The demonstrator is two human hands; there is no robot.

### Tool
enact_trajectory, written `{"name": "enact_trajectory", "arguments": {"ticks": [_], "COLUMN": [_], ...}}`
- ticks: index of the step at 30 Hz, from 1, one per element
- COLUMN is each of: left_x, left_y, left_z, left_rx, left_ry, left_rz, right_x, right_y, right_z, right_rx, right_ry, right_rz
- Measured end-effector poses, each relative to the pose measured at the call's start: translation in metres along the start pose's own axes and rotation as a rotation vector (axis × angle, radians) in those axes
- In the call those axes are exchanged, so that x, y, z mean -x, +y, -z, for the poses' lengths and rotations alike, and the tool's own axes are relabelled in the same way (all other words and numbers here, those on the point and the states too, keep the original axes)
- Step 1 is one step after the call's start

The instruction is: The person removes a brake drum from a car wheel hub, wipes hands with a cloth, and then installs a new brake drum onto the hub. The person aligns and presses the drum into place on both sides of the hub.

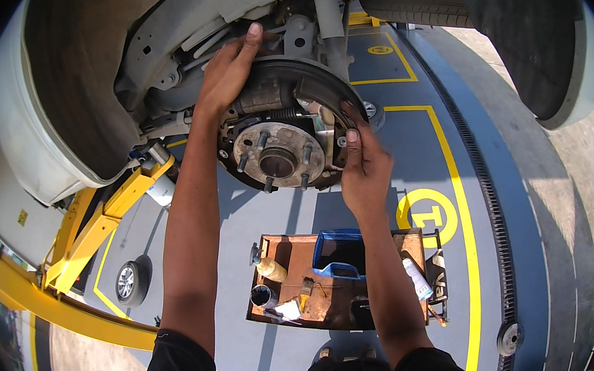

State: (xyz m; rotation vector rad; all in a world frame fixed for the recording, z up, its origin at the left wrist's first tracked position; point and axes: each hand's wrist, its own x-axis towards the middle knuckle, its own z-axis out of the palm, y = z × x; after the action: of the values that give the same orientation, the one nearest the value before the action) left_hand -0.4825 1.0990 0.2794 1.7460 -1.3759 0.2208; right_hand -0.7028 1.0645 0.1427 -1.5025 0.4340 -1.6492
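In the head view, a drum brake assembly with its drum off hangs in front of me, its dark round backing plate [302, 71] behind a rusty wheel hub [278, 156] with several studs. My left hand [229, 73] reaches over the plate's upper left edge, thumb pointing up; its other fingers are mostly hidden behind. At the right side, my right hand [366, 164] pinches the curved brake shoe [341, 128], thumb in front and index finger along the outer edge. A coil spring [291, 115] spans the top of the hub.
Below stands a brown tool cart [290, 248] bearing a blue bin [341, 252], a pump bottle [271, 268], a brush [306, 288] and a spray can [417, 278]. A yellow lift arm [101, 219] is at left; a wheel [131, 282] lies on the floor. The wheel arch [70, 67] overhangs.
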Motion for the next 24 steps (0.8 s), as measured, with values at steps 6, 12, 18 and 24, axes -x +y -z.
{"name": "enact_trajectory", "arguments": {"ticks": [6,12,18,24], "left_x": [-0.002,-0.005,-0.004,-0.003], "left_y": [-0.005,0.000,0.002,0.003], "left_z": [-0.001,0.001,0.001,0.001], "left_rx": [0.061,-0.020,0.030,-0.011], "left_ry": [-0.077,-0.037,-0.056,-0.030], "left_rz": [0.006,-0.066,-0.037,-0.061], "right_x": [0.002,-0.006,-0.011,-0.009], "right_y": [0.015,0.003,0.000,-0.001], "right_z": [-0.005,-0.009,-0.006,-0.013], "right_rx": [0.163,0.068,0.079,0.322], "right_ry": [-0.085,0.021,-0.085,-0.019], "right_rz": [0.368,0.082,0.207,0.379]}}
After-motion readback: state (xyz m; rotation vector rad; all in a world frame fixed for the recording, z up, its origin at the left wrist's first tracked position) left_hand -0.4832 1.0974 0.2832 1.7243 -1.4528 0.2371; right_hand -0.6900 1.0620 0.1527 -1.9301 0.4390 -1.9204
